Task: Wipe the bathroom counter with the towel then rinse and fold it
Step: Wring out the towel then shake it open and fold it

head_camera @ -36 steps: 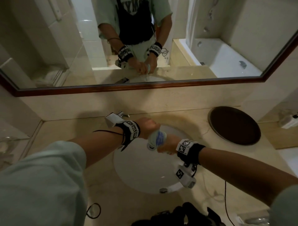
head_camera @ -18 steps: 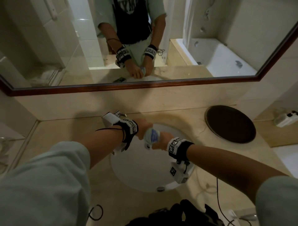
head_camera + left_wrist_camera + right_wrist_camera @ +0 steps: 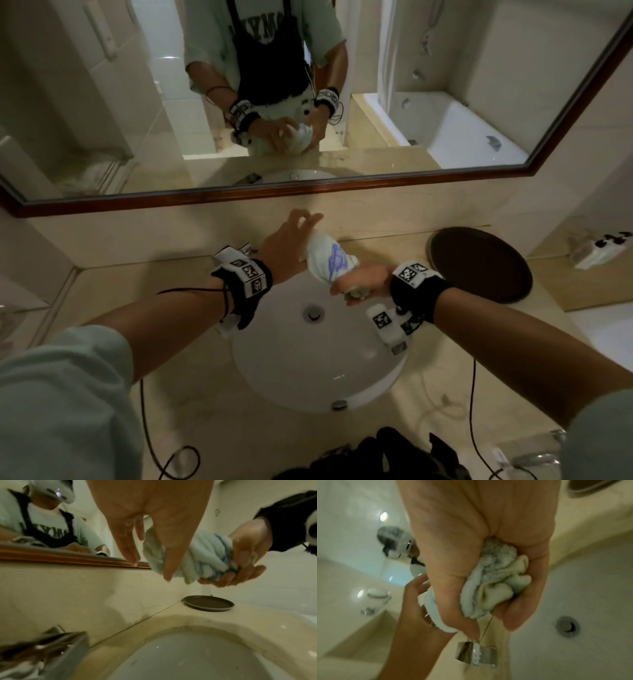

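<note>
Now right hand [image 3: 363,284] clamped on lower end of twisted towel [image 3: 330,262]; left hand [image 3: 287,246] fingers spread, loose against upper end. Towel's long axis slants up-left from right hand, held above sink [image 3: 294,370], bench [image 3: 205,404] around.

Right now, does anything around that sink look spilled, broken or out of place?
Nothing stands out. The towel is twisted into a tight wad over the sink, gripped by the right hand, the left hand touching it with fingers spread. The dark round tray lies flat on the counter.
</note>
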Action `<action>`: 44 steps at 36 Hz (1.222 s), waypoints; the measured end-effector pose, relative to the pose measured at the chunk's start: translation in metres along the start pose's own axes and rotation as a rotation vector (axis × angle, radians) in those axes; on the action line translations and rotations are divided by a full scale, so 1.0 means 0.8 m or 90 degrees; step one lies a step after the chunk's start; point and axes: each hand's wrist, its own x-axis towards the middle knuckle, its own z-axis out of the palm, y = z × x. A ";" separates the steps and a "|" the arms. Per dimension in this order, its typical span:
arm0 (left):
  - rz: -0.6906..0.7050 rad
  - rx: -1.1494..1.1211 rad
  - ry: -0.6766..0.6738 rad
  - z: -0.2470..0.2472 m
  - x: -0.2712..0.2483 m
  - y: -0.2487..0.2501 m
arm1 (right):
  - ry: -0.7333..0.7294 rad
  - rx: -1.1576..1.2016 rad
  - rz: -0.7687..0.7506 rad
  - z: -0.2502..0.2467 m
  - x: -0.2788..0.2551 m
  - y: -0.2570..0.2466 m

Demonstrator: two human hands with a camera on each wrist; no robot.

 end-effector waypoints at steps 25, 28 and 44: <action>0.267 0.005 0.079 -0.033 0.007 0.019 | -0.298 0.215 -0.003 0.021 -0.052 -0.013; 0.271 0.026 0.057 -0.030 0.004 0.015 | -0.120 -0.021 -0.016 0.034 -0.055 -0.018; 0.107 0.163 -0.289 -0.026 0.009 0.015 | 0.199 -0.257 -0.101 0.081 -0.008 0.003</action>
